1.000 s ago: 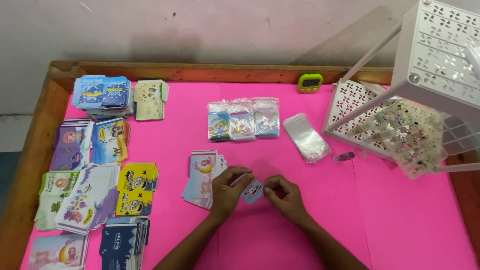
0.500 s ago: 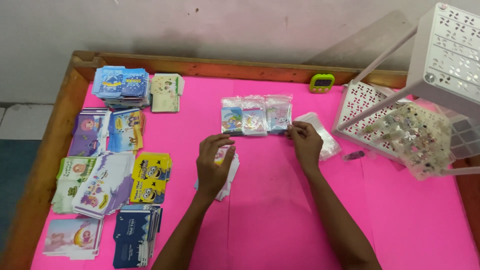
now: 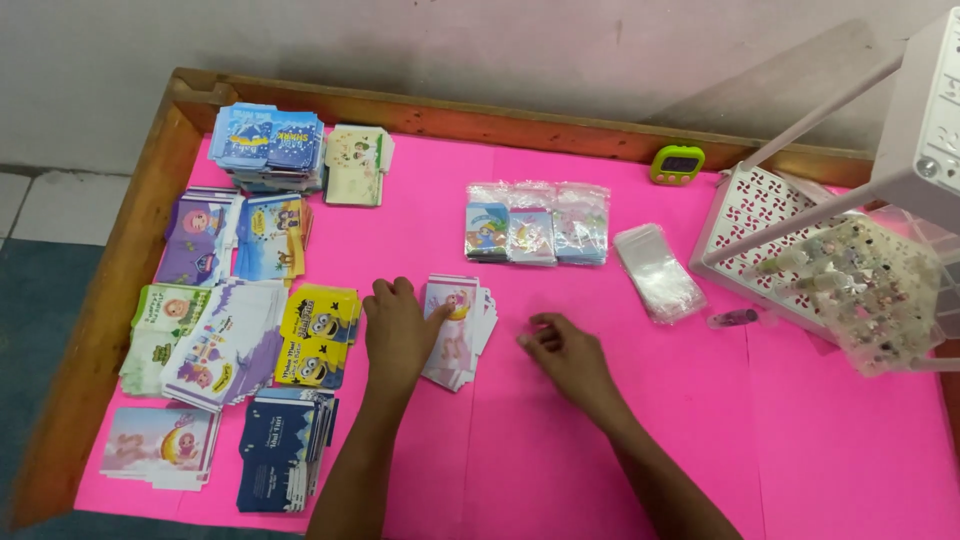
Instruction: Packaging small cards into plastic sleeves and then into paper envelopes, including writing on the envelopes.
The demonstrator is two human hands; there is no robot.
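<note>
The left hand is resting flat, fingers spread, on the loose pink card pile, gripping nothing; a nudge risks fanning the cards. At three o'clock, the right hand is curling loosely on the pink mat, seemingly empty, while the packed sleeves are lying at twelve o'clock, risking a brush.

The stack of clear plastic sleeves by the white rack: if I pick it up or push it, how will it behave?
The clear plastic sleeves look thin and glossy, so they would probably flop and feel light. The stack is loose and unbound, so a push would likely fan it across the smooth pink table cover. Pinching only the top may lift one sleeve.
</note>
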